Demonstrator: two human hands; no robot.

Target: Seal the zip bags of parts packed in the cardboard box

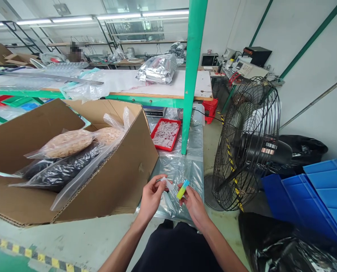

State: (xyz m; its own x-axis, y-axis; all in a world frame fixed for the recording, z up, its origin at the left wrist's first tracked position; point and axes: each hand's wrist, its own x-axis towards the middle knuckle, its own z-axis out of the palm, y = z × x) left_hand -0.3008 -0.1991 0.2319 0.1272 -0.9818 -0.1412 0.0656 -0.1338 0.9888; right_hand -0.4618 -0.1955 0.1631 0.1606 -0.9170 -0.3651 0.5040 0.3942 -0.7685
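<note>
Between the thumb and fingers of my left hand [152,197] is a small white flat piece [167,184]; its exact kind is too small to make out. My right hand [193,202] grips a small blue and yellow-green stick [183,189], tilted with its blue end up. The two pieces are close together but apart, over a table covered with clear plastic sheet [174,166]. Farther back on that sheet, a red tray [172,146] holds many small white pieces [166,133] that look like the one in my left hand.
A large open cardboard box [111,185] with filled plastic bags [69,143] stands at left. A green post [192,75] rises behind the sheet, by a raised shelf [125,83]. To the right are a black caged fan [247,147], blue panels [306,200] and black bags [293,241].
</note>
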